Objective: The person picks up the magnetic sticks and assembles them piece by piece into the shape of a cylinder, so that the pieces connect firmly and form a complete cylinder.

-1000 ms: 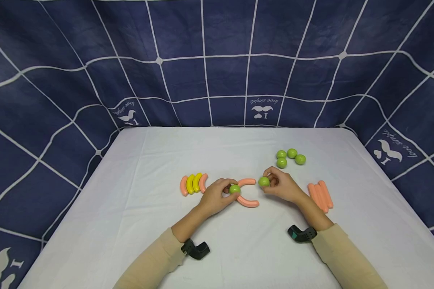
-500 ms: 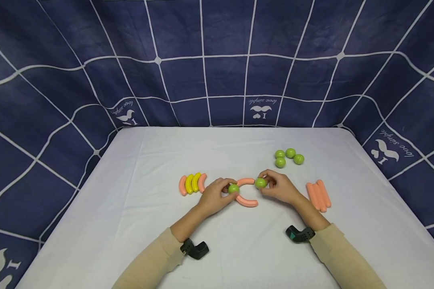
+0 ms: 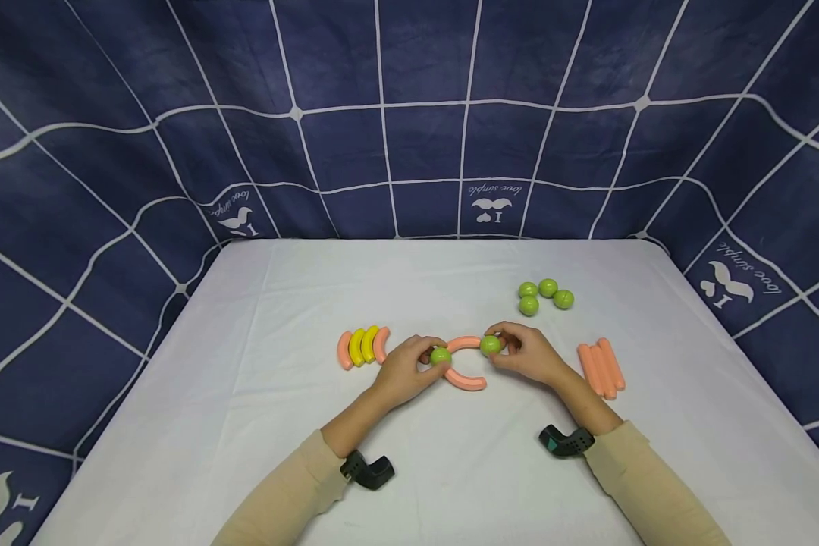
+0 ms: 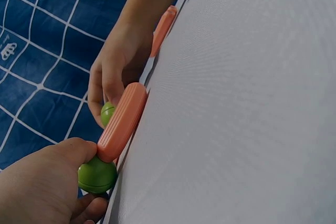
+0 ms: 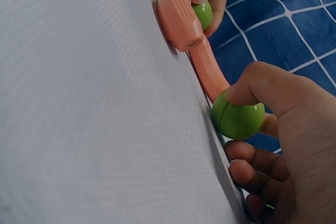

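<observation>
Left hand (image 3: 406, 370) pinched one green ball (image 3: 440, 356) at the left ends of two curved pink pieces (image 3: 465, 381) on the counter (image 3: 450, 470); right hand (image 3: 528, 353) pinched a second ball (image 3: 490, 346) at the right end of the upper piece (image 3: 464, 343). Four other balls (image 3: 548, 287) sat beyond the right hand.

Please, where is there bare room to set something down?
The white tablecloth is bare left of the pink-and-yellow row, between that row and the blue curtain, and between the forearms. The centre is crowded: left hand and right hand each pinch a green ball beside curved pink pieces.
</observation>
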Tool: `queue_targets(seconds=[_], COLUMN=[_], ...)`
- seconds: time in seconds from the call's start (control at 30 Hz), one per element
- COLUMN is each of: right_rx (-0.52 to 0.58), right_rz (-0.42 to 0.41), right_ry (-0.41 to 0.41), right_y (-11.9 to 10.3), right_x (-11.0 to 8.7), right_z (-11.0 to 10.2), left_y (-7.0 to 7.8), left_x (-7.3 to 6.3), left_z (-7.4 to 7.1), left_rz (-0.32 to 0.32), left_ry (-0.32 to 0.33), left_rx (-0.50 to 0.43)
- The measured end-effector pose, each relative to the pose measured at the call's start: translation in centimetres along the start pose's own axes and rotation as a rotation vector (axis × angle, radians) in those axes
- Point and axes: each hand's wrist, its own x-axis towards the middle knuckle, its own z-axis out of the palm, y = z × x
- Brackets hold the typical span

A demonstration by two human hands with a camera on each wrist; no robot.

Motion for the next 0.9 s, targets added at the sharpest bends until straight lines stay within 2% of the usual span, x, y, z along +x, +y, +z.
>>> queue_targets(seconds=[0.47,0.9], right_rx=[-0.018,-0.01], right_rz=[0.02,0.055], right_ry=[0.022,0.054], right_y=[0.11,0.39], right_x=[-0.01,-0.08], right_z=[0.11,0.2], left_y=[0.02,0.06], left_x=[-0.04,-0.06], left_z=[-0.09,-0.15], left_rz=[-0.002,-0.038], left_ry=[-0.002,-0.024], left_rx=[-0.014,-0.025])
